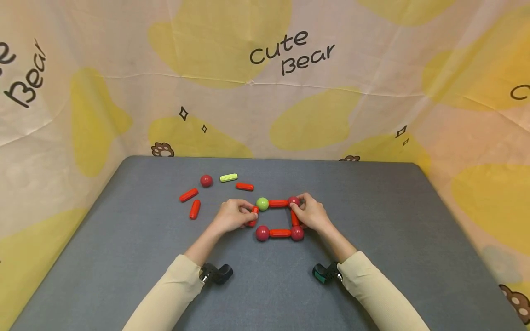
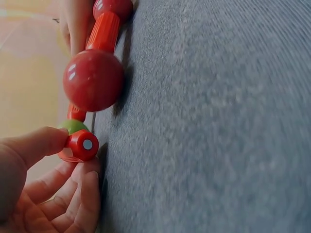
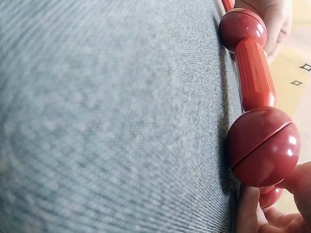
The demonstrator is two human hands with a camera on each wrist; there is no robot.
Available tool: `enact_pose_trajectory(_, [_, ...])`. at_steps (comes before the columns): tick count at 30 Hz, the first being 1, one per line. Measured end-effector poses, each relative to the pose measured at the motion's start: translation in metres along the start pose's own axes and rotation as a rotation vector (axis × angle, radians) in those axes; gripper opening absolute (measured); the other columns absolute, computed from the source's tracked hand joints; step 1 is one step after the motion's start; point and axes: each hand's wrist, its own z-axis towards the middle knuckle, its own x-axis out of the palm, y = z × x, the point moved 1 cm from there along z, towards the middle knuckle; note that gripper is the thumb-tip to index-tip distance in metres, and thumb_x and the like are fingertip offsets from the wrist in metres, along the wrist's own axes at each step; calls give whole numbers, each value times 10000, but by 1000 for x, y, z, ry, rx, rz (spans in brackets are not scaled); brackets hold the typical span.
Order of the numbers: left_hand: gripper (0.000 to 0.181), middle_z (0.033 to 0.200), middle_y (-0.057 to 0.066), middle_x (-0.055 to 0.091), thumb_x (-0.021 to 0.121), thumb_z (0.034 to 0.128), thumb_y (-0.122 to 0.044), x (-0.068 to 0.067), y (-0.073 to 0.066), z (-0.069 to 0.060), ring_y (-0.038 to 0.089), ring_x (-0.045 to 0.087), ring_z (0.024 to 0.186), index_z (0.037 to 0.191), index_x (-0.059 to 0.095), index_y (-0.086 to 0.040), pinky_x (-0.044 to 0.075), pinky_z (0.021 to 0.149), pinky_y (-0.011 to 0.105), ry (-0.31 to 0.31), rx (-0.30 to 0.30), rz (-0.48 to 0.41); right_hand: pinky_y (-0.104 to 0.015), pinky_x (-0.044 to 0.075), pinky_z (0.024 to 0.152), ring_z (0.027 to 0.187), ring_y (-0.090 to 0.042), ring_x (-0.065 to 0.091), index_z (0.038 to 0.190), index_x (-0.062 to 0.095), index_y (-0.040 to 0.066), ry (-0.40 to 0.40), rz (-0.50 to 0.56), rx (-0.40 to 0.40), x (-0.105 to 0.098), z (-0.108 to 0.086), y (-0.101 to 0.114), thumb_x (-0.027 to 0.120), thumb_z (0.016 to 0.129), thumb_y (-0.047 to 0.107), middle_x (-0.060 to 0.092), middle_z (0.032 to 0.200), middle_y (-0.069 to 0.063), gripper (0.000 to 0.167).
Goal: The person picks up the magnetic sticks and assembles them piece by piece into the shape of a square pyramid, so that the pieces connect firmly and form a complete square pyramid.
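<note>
My left hand (image 1: 233, 215) pinches a short red magnetic rod (image 1: 254, 217) between thumb and fingers. Its far end is close to a green ball (image 1: 262, 203); whether they touch I cannot tell. In the left wrist view the rod's near end shows a silvery tip (image 2: 87, 144). My right hand (image 1: 313, 214) holds the far-right red ball (image 1: 293, 201) with thumb and fingers. A red rod (image 1: 278, 203) joins it to the green ball, and another rod (image 1: 295, 218) runs to the near-right red ball (image 1: 297, 233). A near rod (image 1: 280, 233) links that to the near-left red ball (image 1: 262, 233).
On the grey table (image 1: 372, 285), to the far left, lie a loose red ball (image 1: 206, 180), a yellow-green rod (image 1: 228, 177) and several loose red rods (image 1: 188, 195). A printed cloth (image 1: 232, 110) rises behind the table and along its sides.
</note>
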Motion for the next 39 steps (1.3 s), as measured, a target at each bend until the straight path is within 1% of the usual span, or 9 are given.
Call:
enact_pose_trajectory(7, [233,653,4,664,738,740,-185,8,-5,2,93,602,501,917,689,-42,502,503,257,-3,2,5,-255,464,412,419,-102,549,1184,504,15,-1,8,6,0,0,0,579,892,263,612,758,-71,391])
enact_pose_trajectory(16, [234,654,10,669,736,741,-185,10,-6,1,104,609,506,913,682,-35,502,507,258,-8,-11,-7,-258,459,412,416,-97,549,1174,508,11,-5,12,-12,-1,-1,0,578,893,259,623,750,-70,381])
enact_pose_trajectory(22, [226,647,8,667,729,746,-189,13,-8,1,90,602,503,906,676,-38,484,509,244,-30,-17,-1,-263,464,415,408,-97,551,1172,509,11,-7,9,-19,-1,-1,-1,575,894,259,626,748,-71,378])
enact_pose_trajectory(32, [246,677,28,676,741,746,-186,19,-11,0,93,611,502,912,660,-23,499,512,248,-63,-31,-28,-263,464,418,420,-109,551,1184,503,14,-6,-4,-1,0,-1,-1,574,895,269,614,758,-74,391])
enact_pose_trajectory(39, [234,686,50,683,732,755,-178,21,-11,-1,112,622,502,887,647,-5,510,480,256,-44,-45,-62,-260,458,408,408,-102,553,1172,508,13,-10,-7,-21,0,-1,-1,576,895,272,607,758,-72,386])
